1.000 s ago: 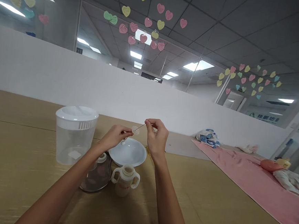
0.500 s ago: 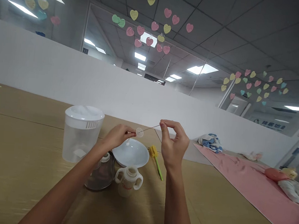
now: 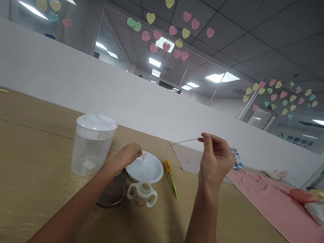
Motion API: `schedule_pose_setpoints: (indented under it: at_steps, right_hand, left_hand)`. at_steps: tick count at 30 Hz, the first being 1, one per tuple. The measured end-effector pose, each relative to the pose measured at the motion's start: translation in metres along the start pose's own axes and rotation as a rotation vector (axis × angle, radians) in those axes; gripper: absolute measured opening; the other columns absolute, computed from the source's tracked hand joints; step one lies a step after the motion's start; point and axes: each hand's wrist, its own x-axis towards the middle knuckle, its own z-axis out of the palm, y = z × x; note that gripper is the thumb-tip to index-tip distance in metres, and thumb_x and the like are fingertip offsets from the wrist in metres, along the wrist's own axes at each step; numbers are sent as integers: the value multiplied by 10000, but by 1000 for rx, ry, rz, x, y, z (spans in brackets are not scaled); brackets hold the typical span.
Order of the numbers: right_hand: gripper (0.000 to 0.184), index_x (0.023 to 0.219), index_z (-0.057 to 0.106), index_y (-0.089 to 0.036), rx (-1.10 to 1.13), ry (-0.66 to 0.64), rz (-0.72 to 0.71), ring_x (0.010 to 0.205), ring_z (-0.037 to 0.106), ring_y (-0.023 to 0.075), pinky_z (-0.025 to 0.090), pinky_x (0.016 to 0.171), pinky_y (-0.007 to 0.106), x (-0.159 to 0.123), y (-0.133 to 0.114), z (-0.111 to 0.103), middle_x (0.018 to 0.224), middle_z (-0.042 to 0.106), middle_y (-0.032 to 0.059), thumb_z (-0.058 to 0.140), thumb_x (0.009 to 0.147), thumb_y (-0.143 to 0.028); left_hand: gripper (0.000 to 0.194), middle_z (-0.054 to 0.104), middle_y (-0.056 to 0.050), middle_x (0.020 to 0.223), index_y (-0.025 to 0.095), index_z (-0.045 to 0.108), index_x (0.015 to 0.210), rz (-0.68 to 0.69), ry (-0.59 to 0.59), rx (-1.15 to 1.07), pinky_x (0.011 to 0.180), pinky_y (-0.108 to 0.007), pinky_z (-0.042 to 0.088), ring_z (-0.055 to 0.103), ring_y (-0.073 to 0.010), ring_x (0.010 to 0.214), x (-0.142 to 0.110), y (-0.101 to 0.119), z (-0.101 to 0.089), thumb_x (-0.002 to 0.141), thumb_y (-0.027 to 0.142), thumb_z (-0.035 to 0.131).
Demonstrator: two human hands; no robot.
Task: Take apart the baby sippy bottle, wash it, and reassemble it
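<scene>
- Right hand (image 3: 215, 157), raised: it pinches a thin rod (image 3: 181, 142) by one end.
- Left hand (image 3: 129, 154) curls over the white bowl (image 3: 148, 174)'s left rim, a small pale piece (image 3: 144, 157) by its fingertips; gripped or not, I can't tell.
- On the counter (image 3: 19, 181), the two-handled bottle (image 3: 141, 199) stands open before the bowl.

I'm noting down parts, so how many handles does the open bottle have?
2: one handle on the bottle's left side in the picture, the other handle on its right side. Both are in plain view.
</scene>
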Motion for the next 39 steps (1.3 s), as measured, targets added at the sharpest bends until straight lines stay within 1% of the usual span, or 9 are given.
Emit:
schedule_pose_setpoints:
  at_steps: [7, 12, 16, 21, 24, 27, 31, 35, 39]
  right_hand:
    - [130, 712, 612, -152, -266, -545, 401, 649, 645, 175, 485, 686, 288, -17, 82, 28, 604, 648, 23, 546, 713, -264]
    - [92, 703, 605, -156, -549, -660, 457, 691, 629, 159, 447, 665, 239, -38, 116, 39, 664, 668, 32, 514, 695, -171]
    - [66, 720, 611, -156, -780, -801, 433, 758, 618, 175, 402, 632, 236, -51, 128, 38, 767, 678, 63, 554, 695, -178]
    - [174, 855, 621, -135, -947, -933, 489, 848, 620, 228, 403, 643, 271, -59, 134, 36, 890, 670, 135, 588, 730, -250]
    - [358, 1023, 590, -93, -947, -917, 511, 919, 609, 265, 429, 688, 310, -49, 120, 33, 974, 647, 187, 589, 764, -339]
    - [475, 1133, 544, -116, -636, -823, 467, 865, 617, 218, 454, 667, 299, -30, 80, 26, 996, 642, 150, 449, 847, -483]
    - [469, 1143, 554, -203, -107, -1080, 378, 650, 604, 133, 444, 527, 230, -19, 7, 11, 911, 654, 59, 492, 816, -534]
    - [329, 1012, 622, -225, -266, -1129, 79, 748, 578, 144, 438, 629, 246, -27, -34, 2, 896, 636, 29, 643, 743, -413]
    - [170, 926, 638, -215, -383, -1190, 1, 767, 568, 152, 413, 640, 248, -31, -32, 3, 844, 633, 22, 597, 790, -308]
  left_hand:
    - [213, 700, -159, 846, 101, 702, 757, 0, -136, 16, 693, -282, 420, 627, -228, 795, 4, -4, 36, 687, 59, 505]
    - [192, 714, -77, 721, 137, 708, 665, 86, -281, -57, 633, -236, 423, 615, -181, 689, 7, -5, 50, 613, 60, 539]
    - [146, 701, -19, 667, 158, 701, 692, 143, -335, -149, 572, -196, 405, 591, -144, 633, 7, -2, 49, 658, 171, 559]
    - [260, 692, -76, 758, 119, 665, 790, 131, -172, -191, 673, -246, 412, 601, -171, 713, 8, 5, 22, 772, 227, 429]
    - [255, 686, -50, 792, 142, 640, 833, 165, -110, -368, 682, -245, 428, 622, -162, 697, 0, 17, -5, 792, 300, 444]
    - [249, 683, -37, 892, 164, 632, 886, 193, -124, -550, 707, -245, 447, 646, -152, 698, -14, 33, -32, 788, 339, 483]
    - [235, 691, -21, 818, 173, 654, 837, 235, -188, -575, 685, -253, 451, 646, -162, 697, -29, 47, -52, 784, 340, 497]
    - [215, 685, -6, 727, 181, 673, 853, 263, -311, -592, 671, -243, 447, 640, -160, 699, -32, 48, -56, 768, 320, 532]
    - [289, 697, -21, 814, 191, 667, 938, 246, -452, -610, 692, -229, 449, 645, -161, 751, -27, 36, -53, 749, 386, 568]
